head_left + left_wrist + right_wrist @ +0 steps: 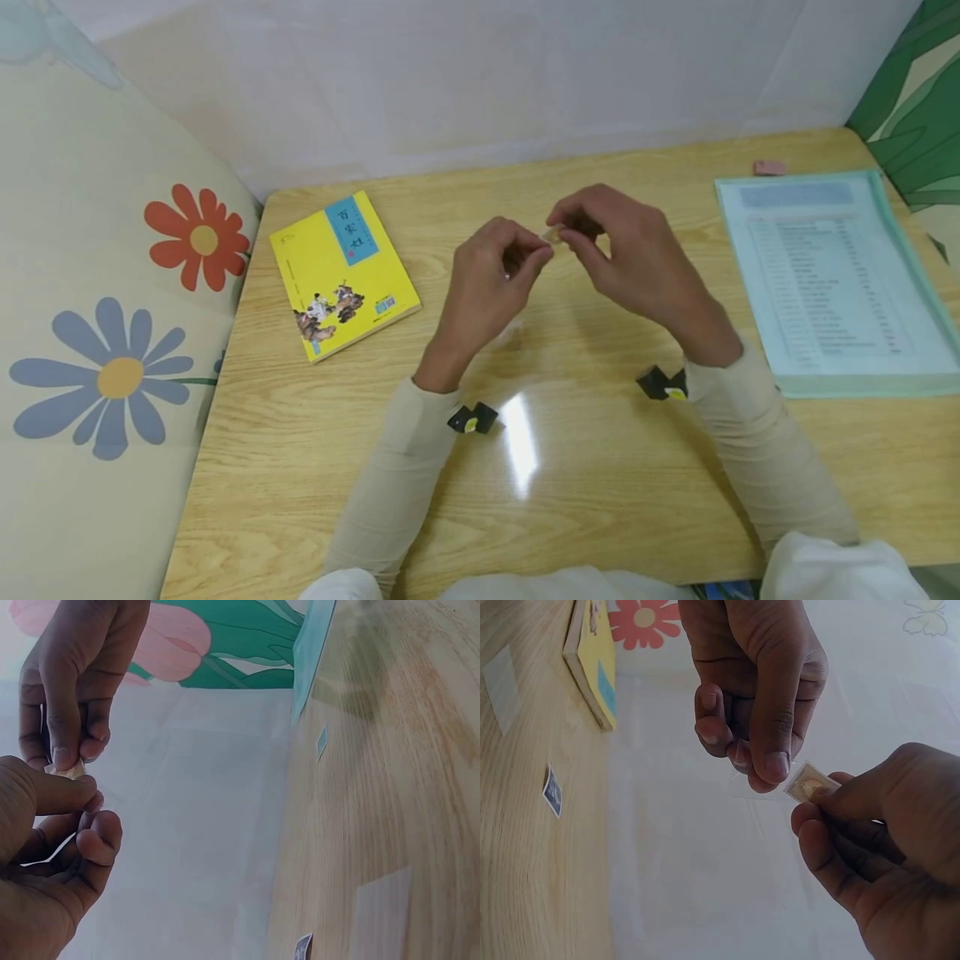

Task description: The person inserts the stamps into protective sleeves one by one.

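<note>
My right hand [622,242] pinches a small postage stamp [811,784] with a toothed edge and a tan picture, between thumb and fingertips. Facing it, my left hand [491,271] pinches a thin clear plastic sleeve [761,791]. The stamp's corner meets the sleeve's edge right at the left fingertips. Both hands are raised above the wooden table [577,475]. Below them lie a dark stamp [552,791], a greenish stamp [322,742] and a translucent strip [381,915]; in the head view the hands hide most of these.
A yellow book [345,275] lies on the left of the table. On the right is a light-green folder [832,283] with a printed sheet, and a small pink block [769,167] sits behind it. A pale wall [480,75] borders the back edge.
</note>
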Demonstrator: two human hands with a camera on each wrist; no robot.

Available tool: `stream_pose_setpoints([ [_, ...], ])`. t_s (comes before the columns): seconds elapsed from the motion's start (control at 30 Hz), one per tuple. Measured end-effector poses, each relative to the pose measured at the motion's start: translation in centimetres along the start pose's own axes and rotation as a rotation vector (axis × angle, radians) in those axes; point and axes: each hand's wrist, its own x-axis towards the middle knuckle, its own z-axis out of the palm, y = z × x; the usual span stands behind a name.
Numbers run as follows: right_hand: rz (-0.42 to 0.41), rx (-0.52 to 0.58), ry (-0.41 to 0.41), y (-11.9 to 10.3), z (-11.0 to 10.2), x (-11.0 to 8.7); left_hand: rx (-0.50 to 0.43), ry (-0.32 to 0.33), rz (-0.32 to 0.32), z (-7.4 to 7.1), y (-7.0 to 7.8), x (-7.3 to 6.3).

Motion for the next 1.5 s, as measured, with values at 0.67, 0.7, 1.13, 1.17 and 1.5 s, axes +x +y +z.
stream_pose_setpoints([
  [0.67,-0.007,-0.048,0.001,-0.17,0.02,0.11,0.03,-0.008,-0.006,0.06,0.29,0.26],
  [0.7,-0.005,-0.046,0.0,-0.18,0.0,0.09,0.031,-0.01,-0.007,0.05,0.3,0.25],
  [1.13,-0.003,-0.058,-0.035,-0.53,-0.31,0.02,0.028,-0.017,-0.01,-0.02,0.46,0.16],
  [1.17,-0.002,-0.061,-0.036,-0.56,-0.34,0.0,0.027,-0.018,-0.012,0.0,0.43,0.14],
  [1.5,-0.001,-0.072,-0.044,-0.79,-0.44,0.02,0.022,-0.015,-0.001,-0.02,0.48,0.08],
])
